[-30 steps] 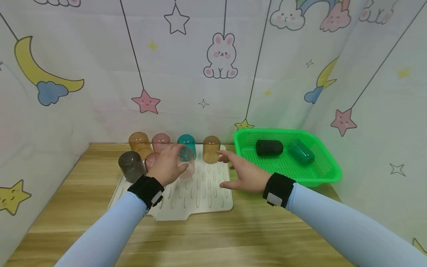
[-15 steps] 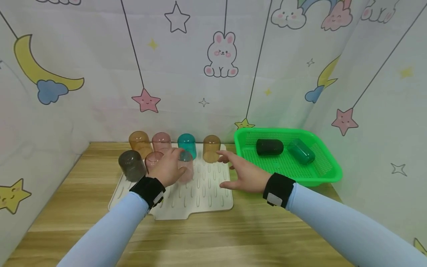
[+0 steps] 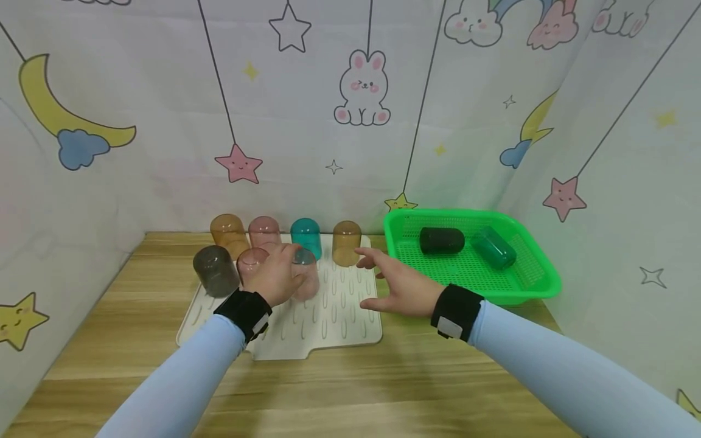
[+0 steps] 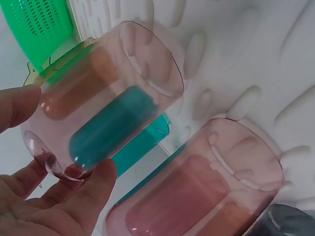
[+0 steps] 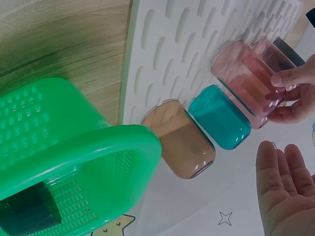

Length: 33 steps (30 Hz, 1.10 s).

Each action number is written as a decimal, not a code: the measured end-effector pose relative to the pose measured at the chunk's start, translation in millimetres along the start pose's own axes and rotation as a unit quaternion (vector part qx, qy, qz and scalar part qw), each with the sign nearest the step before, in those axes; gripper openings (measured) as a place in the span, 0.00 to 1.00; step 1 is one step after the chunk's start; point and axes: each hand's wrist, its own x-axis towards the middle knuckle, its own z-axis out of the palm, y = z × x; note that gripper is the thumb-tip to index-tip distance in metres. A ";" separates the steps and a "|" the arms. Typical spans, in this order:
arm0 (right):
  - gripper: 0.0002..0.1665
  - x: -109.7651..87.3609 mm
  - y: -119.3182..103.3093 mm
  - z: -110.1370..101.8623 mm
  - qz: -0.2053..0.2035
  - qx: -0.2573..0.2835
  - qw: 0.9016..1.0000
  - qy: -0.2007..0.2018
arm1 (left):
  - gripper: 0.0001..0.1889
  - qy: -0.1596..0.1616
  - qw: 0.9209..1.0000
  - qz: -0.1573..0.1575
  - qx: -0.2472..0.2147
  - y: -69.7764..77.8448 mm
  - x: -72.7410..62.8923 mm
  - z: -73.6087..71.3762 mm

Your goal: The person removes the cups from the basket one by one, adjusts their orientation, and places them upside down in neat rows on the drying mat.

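Observation:
My left hand (image 3: pixel 272 277) grips a clear pink cup (image 3: pixel 308 287) by its upturned base, thumb on one side and fingers on the other. Mouth down, the cup is at the white ridged drainer tray (image 3: pixel 342 325); its rim appears to meet the ridges. Beside it in the left wrist view stands another pink cup (image 4: pixel 197 191), also upside down. A teal cup (image 3: pixel 306 233) is just behind. My right hand (image 3: pixel 402 286) hovers with fingers spread near the tray's right edge, holding nothing. Closest to it is an upturned amber cup (image 3: pixel 347 246).
On the left part of the tray stand a grey cup (image 3: pixel 215 272), an amber cup (image 3: pixel 227 230) and a pink cup (image 3: pixel 264 227). A green basket (image 3: pixel 539 286) at right holds a black cup (image 3: pixel 442 241) and a dark green cup (image 3: pixel 495 248), both lying down. Behind rises a patterned curtain (image 3: pixel 306 121).
My left hand has lowered the pink cup slightly onto or close to the tray, then stayed nearly still. The right hand has kept its place.

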 end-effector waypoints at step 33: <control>0.54 -1.0 3.4 4.2 -0.007 0.002 1.000 -0.006 | 0.38 -0.009 1.000 -0.007 -0.026 -6.6 -0.1 2.1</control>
